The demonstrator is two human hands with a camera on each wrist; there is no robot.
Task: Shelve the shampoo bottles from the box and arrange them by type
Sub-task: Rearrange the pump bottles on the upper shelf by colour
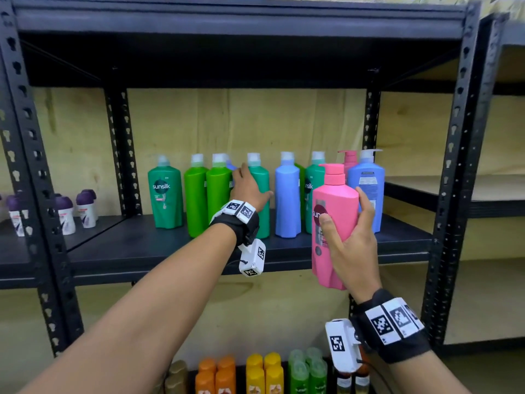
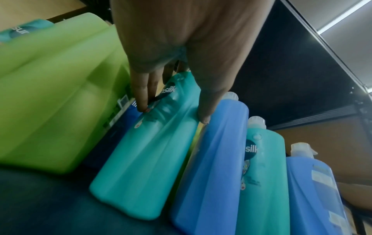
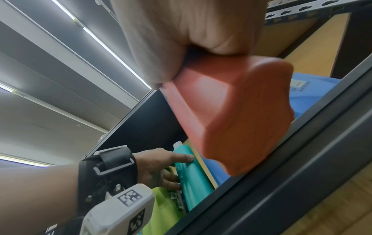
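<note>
On the black middle shelf (image 1: 142,245) stands a row of shampoo bottles: teal, bright green and blue ones, with a pink and a blue pump bottle (image 1: 368,189) at the right end. My left hand (image 1: 250,189) grips a teal bottle (image 1: 260,200) in the middle of the row, thumb on its right side (image 2: 203,114), fingers on its left (image 2: 145,101). My right hand (image 1: 349,234) holds a pink Sunsilk pump bottle (image 1: 333,211) upright in front of the shelf edge, right of centre. In the right wrist view the pink bottle's base (image 3: 231,114) fills the middle.
Purple-capped white bottles (image 1: 66,211) stand on the neighbouring shelf at the left. Orange, yellow and green bottles (image 1: 255,373) fill the shelf below. The shelf's left part and front strip are bare. Black uprights (image 1: 451,166) frame the bay; wooden shelves lie to the right.
</note>
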